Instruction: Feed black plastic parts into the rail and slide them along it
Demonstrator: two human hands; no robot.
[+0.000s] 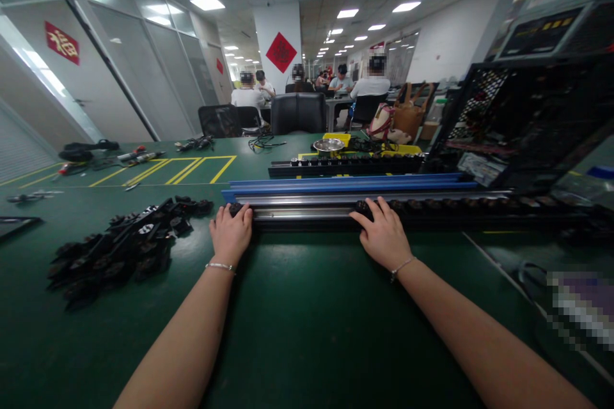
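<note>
A long black rail with a shiny metal channel [302, 212] lies crosswise in front of me on the green table. At its left end, my left hand [230, 233] is closed around a small black part [235, 209], its fingers partly hiding it. Farther right, my right hand [382, 234] has thumb and fingers about another black part [363, 208] in the channel. Several similar black parts [446, 204] sit in a row along the rail to the right of that hand. Just behind lies a blue rail [345, 185], parallel to the black one.
A heap of black parts [119, 246] lies at the left. Behind the rails stand another black strip with parts [345, 166], a metal dish [329, 145] and a yellow tray [337, 138]. A dark open case [522, 121] rises at the right. People sit beyond an office chair [298, 114].
</note>
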